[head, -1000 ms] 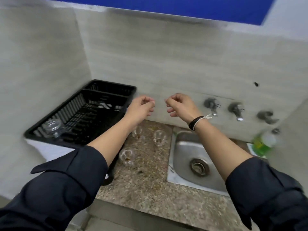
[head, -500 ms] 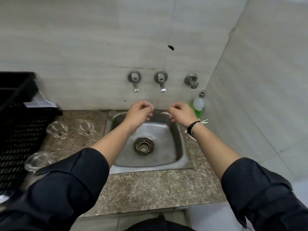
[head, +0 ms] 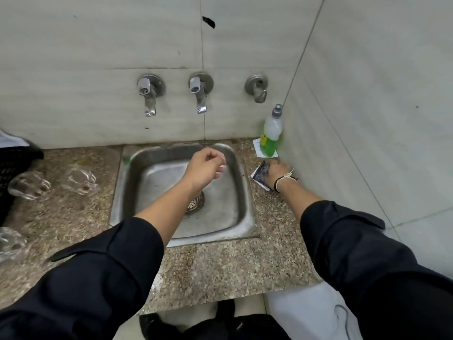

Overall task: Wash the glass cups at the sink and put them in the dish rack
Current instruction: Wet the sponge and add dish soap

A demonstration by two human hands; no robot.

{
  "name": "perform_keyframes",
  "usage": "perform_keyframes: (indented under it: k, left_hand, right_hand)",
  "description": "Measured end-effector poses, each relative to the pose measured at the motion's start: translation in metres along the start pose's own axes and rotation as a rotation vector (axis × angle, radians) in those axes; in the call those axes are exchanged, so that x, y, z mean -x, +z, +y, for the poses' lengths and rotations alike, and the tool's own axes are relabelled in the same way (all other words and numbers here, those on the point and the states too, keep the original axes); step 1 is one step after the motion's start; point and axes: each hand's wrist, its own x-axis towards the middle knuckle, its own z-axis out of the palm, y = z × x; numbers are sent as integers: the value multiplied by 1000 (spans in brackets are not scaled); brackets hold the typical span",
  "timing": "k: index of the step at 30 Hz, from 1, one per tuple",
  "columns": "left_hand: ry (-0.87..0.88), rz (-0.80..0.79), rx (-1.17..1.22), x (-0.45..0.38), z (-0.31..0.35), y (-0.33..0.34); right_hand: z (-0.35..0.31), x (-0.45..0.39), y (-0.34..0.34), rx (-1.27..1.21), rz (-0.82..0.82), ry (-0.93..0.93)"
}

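Three clear glass cups stand on the speckled counter left of the sink: one (head: 29, 185) by the rack, one (head: 79, 180) nearer the sink, one (head: 11, 244) at the left edge. The steel sink (head: 122, 192) holds no cup. My left hand (head: 203, 168) hovers over the basin with loosely curled fingers and holds nothing. My right hand (head: 277, 171) reaches to the counter right of the sink, where its fingers close on a dark blue and white scrub pad (head: 258, 176). Only a corner of the black dish rack (head: 14, 163) shows, at the far left.
Two taps (head: 148, 94) (head: 199, 92) and a third wall fitting (head: 257, 88) sit above the sink. A green dish soap bottle (head: 270, 136) stands in the right corner against the side wall. A strainer (head: 196, 204) covers the drain.
The view has swung right from the rack to the sink. My right hand has dropped to the right onto the scrub pad. My left hand stays over the basin.
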Motion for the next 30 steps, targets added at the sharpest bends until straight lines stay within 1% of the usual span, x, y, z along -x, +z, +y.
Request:
perform_keyframes:
  k: [3,5,8,11,13,15,16,18,19,21,23,25,30]
  left_hand:
    - [-14,7,-16,-3,-8,-7]
    - [-19,37,-21,-5,-9,-14]
    - [15,145,-15,-7,1,-22]
    - [171,271,-82,-15,19,-34]
    - [312,334,-175,-20,37,-44]
    - [454,360,-311,-26,55,-55]
    - [511,358,-396,-30,64,-60]
    - [594,327,-543,-41,78,-67]
    - [627,305,-606,-47,84,-70]
    - [696,270,-756,-57,93,-76]
    - [778,254,-908,-67,96,-84]
    - [837,230,-1018,-72,98,-91]
    - [896,184,-1211,-81,114,-96]
  right_hand:
    - [9,-18,20,27,-31,99]
    - [8,-17,15,28,-34,133]
    - [7,-16,8,77,-49,108]
    - [5,-16,5,137,-2,102]
    - [-1,-15,-4,74,41,41]
    - [-16,-12,-14,-109,-24,7]
    - [-27,-9,-18,-309,-94,25]
    - [-53,-2,-26,-813,-241,65]
    - [-67,2,-30,-1004,-291,71]
    - [-96,6,-34,-1218,-322,35]
    - [-119,8,-35,-1381,-347,-4]
    - [-135,8,-31,-1482,-364,-4]
    - [-153,7,-27,-1559,-350,15]
